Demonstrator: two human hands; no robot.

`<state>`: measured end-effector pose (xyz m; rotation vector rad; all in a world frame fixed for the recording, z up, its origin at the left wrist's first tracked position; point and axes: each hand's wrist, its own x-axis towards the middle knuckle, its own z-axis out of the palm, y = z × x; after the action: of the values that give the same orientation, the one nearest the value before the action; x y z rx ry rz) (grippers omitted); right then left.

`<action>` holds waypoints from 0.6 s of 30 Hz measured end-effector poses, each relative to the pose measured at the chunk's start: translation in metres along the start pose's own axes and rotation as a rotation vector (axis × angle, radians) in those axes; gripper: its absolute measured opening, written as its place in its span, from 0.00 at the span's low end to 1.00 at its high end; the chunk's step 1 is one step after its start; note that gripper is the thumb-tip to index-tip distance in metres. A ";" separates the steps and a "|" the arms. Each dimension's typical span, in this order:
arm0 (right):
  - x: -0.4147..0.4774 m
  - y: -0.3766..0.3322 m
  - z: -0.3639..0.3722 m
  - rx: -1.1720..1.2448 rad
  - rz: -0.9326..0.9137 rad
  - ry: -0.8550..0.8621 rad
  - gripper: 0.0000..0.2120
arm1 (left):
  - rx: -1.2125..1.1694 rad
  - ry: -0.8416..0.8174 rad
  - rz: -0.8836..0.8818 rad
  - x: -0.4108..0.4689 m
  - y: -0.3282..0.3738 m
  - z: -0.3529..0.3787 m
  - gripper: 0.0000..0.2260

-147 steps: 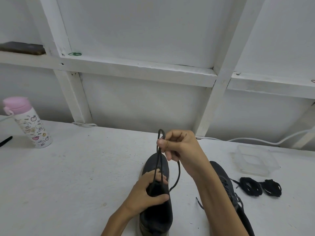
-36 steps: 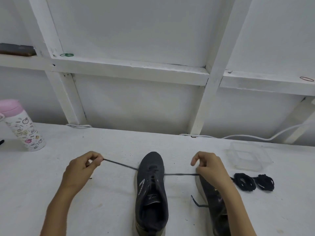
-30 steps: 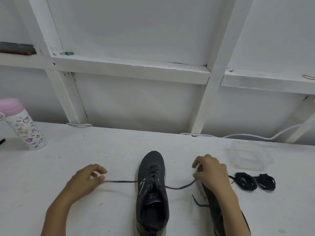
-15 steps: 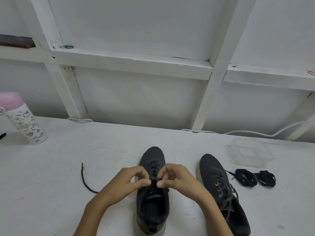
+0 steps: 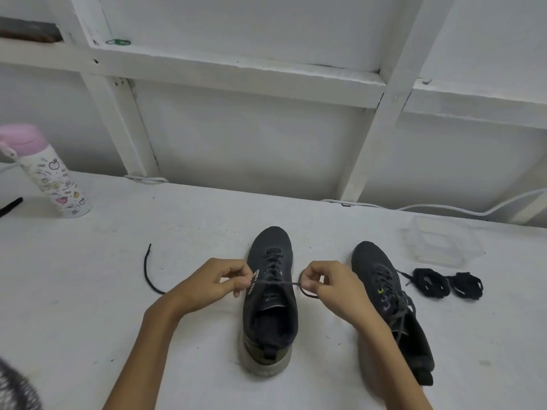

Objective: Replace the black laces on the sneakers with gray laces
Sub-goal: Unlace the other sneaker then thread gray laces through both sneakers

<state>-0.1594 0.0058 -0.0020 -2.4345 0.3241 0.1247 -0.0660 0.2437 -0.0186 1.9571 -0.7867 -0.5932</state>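
Note:
A dark sneaker (image 5: 270,318) stands in the middle of the white table, toe away from me, with a gray lace (image 5: 273,282) threaded through its eyelets. My left hand (image 5: 213,284) pinches the lace at the shoe's left side. My right hand (image 5: 328,287) pinches it at the right side, so a short span runs taut across the tongue. One loose lace end (image 5: 147,269) trails on the table to the left. The second sneaker (image 5: 393,309) lies to the right, laced. Two bundled black laces (image 5: 447,287) sit beside it.
A clear plastic box (image 5: 441,242) stands at the back right. A pink-capped bottle (image 5: 48,173) stands at the far left, with a black item (image 5: 10,206) at the edge. A white cable (image 5: 444,207) runs along the wall.
Both hands came in from wide apart to the shoe's tongue, then drew slightly apart, pulling the lace taut across it. The left lace end now lies loose on the table.

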 end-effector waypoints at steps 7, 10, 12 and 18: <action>0.002 0.003 0.000 0.008 0.019 -0.046 0.09 | -0.017 -0.003 -0.010 -0.001 -0.003 -0.002 0.09; 0.001 0.003 -0.004 -0.033 -0.001 -0.112 0.11 | -0.069 -0.034 -0.070 -0.004 -0.005 -0.002 0.07; 0.000 0.005 -0.010 0.012 -0.006 -0.202 0.13 | -0.082 -0.061 -0.107 -0.010 -0.006 -0.007 0.06; -0.010 0.005 -0.037 0.458 -0.082 -0.385 0.10 | -0.278 0.057 -0.097 -0.028 0.007 -0.014 0.15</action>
<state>-0.1701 -0.0194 0.0251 -1.9159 0.0666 0.4273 -0.0777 0.2698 -0.0033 1.7540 -0.5440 -0.6645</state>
